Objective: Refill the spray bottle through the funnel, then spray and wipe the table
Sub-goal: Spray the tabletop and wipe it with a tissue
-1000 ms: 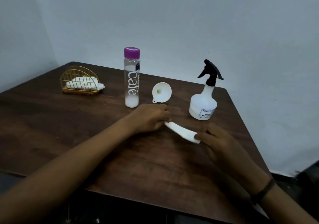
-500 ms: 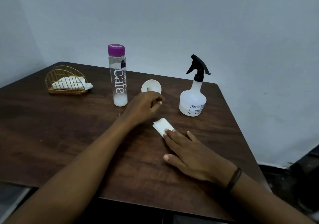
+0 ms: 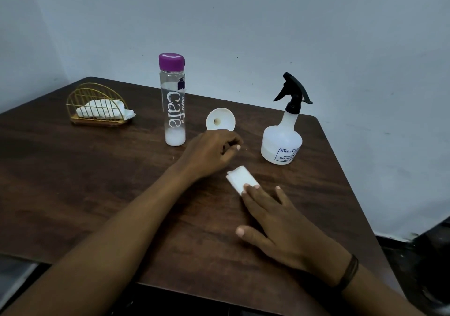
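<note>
While the table (image 3: 73, 194) runs out of view at our near edge, the spray bottle (image 3: 282, 143) stands capped at its far right, label partly turned away. Our right hand (image 3: 280, 223) presses flat fingers on the folded tissue (image 3: 239, 177), hiding its near end. Our left hand (image 3: 209, 152), grip loosely curled and holding nothing, covers the funnel (image 3: 221, 119)'s near rim.

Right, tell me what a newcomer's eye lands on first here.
The tall clear bottle with its purple cap stands at the back of the dark wooden table, the black-triggered spray bottle to its right. In front, the right hand presses straight fingers on a folded white tissue.
</note>
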`<state>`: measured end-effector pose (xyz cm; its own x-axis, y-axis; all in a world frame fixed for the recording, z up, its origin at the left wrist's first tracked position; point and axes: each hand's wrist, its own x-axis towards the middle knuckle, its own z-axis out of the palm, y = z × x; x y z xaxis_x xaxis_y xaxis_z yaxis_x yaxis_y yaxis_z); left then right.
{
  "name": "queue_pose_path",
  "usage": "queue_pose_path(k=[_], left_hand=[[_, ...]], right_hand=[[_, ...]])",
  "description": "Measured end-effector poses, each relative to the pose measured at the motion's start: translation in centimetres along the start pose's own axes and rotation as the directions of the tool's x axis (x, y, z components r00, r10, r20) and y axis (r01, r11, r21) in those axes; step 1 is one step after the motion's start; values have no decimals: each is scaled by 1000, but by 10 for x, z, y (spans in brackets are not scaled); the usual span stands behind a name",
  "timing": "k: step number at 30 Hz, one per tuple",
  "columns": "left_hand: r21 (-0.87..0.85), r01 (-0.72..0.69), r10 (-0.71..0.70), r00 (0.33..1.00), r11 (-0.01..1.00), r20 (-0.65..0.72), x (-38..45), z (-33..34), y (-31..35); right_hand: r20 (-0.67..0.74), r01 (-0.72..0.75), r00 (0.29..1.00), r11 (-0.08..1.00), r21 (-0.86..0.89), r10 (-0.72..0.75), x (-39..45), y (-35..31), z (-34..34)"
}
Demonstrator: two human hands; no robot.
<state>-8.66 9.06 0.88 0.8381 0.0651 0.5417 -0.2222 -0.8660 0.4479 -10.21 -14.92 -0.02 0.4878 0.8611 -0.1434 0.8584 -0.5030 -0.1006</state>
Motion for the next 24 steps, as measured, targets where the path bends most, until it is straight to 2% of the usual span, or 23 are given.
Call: queue_pose_path(k=[2, 4, 9, 11, 13, 17, 19, 21, 24], left_hand=[[3, 9, -9, 1000, 1000, -13, -1, -1, -1], [4, 21, -21, 1000, 1000, -16, -1, -2, -1], [-8, 40, -40, 999, 999, -2, -1, -2, -1], [-11, 41, -41, 999, 999, 4, -1, -2, 0], [-16, 47, -47, 999, 999, 8, -1, -1, -1], [-7, 54, -54, 998, 999, 12, -1, 1, 0], [-2, 47, -47, 999, 999, 4, -2, 1, 1], [-1, 47, -47, 999, 999, -4, -1, 0, 1], [0, 48, -48, 999, 999, 3, -1, -1, 0]], right_hand=[[-2, 72, 997, 997, -10, -72, -4, -8, 1], [-3, 77, 997, 997, -21, -77, -4, -6, -1], [-41, -182, 983, 982, -40, 180, 4, 30, -6], [-78, -230, 971, 973, -34, 226, 4, 36, -4], [-81, -179, 981, 984, -1, 179, 4, 29, -3], [-33, 51, 998, 998, 36, -50, -5, 2, -2], [-50, 112, 993, 994, 17, -111, -8, -3, 0], [-76, 70, 995, 997, -8, -71, -5, 3, -2], [-85, -110, 990, 994, -11, 109, 9, 23, -8]])
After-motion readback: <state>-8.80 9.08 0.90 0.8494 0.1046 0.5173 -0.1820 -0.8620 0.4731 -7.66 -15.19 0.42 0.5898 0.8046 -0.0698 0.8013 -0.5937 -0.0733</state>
